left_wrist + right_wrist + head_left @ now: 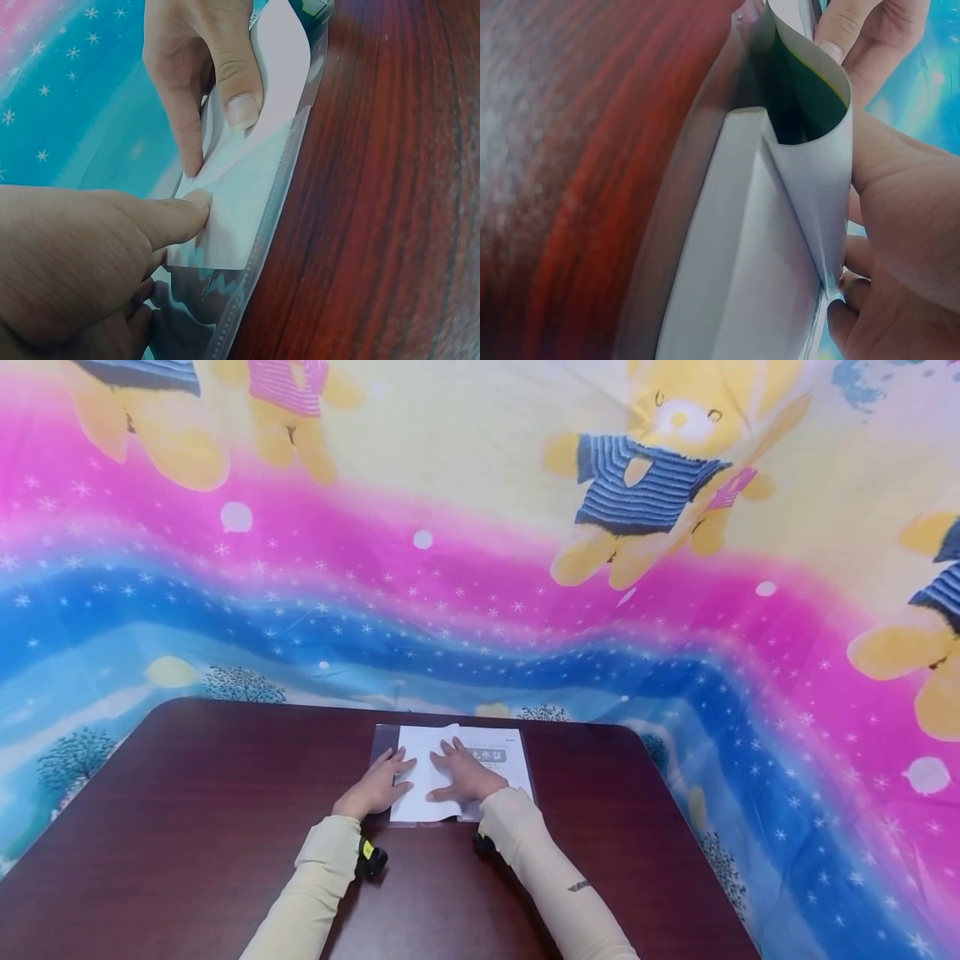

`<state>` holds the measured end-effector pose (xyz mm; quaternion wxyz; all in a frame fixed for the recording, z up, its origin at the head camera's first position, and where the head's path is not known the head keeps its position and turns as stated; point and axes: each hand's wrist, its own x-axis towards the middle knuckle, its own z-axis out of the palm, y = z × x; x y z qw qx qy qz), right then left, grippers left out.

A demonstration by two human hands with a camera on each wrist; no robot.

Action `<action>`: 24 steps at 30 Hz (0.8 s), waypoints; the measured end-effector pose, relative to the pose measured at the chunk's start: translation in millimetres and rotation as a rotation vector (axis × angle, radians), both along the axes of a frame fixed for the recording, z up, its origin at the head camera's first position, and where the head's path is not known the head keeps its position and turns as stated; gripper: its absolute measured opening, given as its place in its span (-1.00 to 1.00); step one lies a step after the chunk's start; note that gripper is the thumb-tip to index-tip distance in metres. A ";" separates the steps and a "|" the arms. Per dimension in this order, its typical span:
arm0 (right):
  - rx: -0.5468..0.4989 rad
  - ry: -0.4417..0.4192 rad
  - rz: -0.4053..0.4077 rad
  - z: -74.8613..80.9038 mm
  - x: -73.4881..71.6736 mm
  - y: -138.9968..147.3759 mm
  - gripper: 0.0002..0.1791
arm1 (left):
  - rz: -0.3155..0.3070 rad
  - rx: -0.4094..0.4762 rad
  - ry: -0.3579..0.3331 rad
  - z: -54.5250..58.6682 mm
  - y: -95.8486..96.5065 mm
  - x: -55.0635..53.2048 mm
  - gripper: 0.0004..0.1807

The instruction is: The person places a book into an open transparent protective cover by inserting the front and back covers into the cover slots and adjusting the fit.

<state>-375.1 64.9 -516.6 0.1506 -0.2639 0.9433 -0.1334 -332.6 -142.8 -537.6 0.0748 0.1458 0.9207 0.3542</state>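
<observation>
A white-covered book [517, 785] with printed characters on a grey band lies over a clear plastic cover [385, 739]. Its white paper flap [420, 777] spreads to the left. My left hand [381, 783] rests at the flap's left edge; in the left wrist view its thumb [184, 217] presses on the paper near the plastic. On the middle of the flap lies my right hand [467, 775], its fingers spread. The flap [817, 180] bows up in the right wrist view and shows a dark green underside. Some fingertips are hidden behind it.
The book lies near the far edge of a dark red-brown wooden table [225, 793]. Behind the table hangs a colourful curtain [450, 577] with bears and snowflakes. A small black device [371, 857] is worn at the left wrist.
</observation>
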 end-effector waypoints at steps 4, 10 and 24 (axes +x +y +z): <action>0.003 0.001 0.000 1.1 0.0 -0.7 -0.05 | 0.004 -0.006 0.001 0.7 0.2 0.5 -0.46; -0.005 -0.007 -0.007 2.0 2.7 -1.9 -0.06 | 0.002 -0.018 0.008 -2.1 0.1 -0.9 -0.46; -0.013 -0.006 0.008 0.3 3.3 -3.4 -0.06 | -0.003 -0.024 0.011 -4.0 -0.1 -2.3 -0.46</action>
